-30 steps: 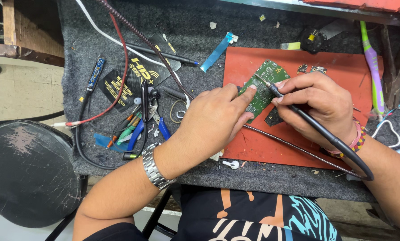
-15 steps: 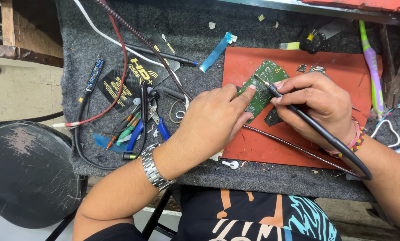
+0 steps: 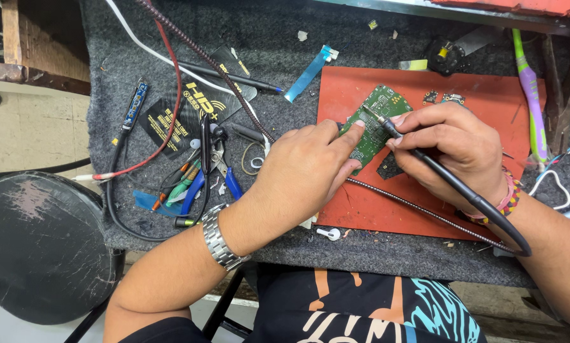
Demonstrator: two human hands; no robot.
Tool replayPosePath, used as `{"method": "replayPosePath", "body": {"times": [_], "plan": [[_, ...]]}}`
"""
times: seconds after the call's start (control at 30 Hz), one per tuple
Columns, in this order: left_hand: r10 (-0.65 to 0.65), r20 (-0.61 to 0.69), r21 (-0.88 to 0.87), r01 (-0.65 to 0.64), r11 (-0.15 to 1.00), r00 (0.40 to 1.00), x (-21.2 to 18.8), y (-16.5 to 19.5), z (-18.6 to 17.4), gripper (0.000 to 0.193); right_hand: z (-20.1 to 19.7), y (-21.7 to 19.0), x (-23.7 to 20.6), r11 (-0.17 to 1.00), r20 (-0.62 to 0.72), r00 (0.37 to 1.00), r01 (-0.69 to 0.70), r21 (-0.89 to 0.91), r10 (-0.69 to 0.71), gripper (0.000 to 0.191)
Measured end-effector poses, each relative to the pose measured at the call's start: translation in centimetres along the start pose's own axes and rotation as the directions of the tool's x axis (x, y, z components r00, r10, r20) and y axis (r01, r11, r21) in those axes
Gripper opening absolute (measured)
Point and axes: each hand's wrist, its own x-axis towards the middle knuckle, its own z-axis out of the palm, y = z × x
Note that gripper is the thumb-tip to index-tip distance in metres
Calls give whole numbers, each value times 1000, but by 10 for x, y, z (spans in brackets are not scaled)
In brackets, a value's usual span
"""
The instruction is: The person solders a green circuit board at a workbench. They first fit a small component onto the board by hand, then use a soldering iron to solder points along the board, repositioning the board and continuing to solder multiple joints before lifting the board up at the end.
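Observation:
A small green circuit board (image 3: 379,114) lies tilted on a red mat (image 3: 488,108). My left hand (image 3: 304,168) rests on the mat, its fingertips pressing the board's lower left edge. My right hand (image 3: 453,149) grips a thin black soldering iron (image 3: 386,125) like a pen, its tip touching the board's middle. The iron's black cable (image 3: 482,206) loops back past my right wrist, which wears a beaded bracelet. A metal watch is on my left wrist.
Grey felt (image 3: 266,44) covers the bench. Left of the mat lie pliers and cutters with blue handles (image 3: 224,168), screwdrivers, black, red and white cables and a black packet (image 3: 186,111). A green toothbrush (image 3: 531,89) lies at the right. A round black stool (image 3: 37,244) stands lower left.

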Motion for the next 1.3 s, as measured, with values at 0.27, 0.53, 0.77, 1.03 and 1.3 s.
{"method": "replayPosePath", "body": {"times": [0.27,0.53,0.77,1.03,1.3], "plan": [[3,-6,-2,-3,1000,1000,0,1,1,51,0,1,0,1000,-8,1000,1,12,-1,19],[8,-8,18,-8,1000,1000,0,1,1,51,-1,1,0,1000,-5,1000,-3,11,3,19],[5,-6,15,-5,1000,1000,0,1,0,51,0,1,-1,1000,-19,1000,0,26,0,19],[-1,-16,10,1,1000,1000,0,2,-2,50,-3,-4,1,997,-110,994,15,77,-7,18],[-9,-83,8,9,1000,997,1,7,0,60,-5,-1,-3,993,-97,995,-15,115,26,17]]}}
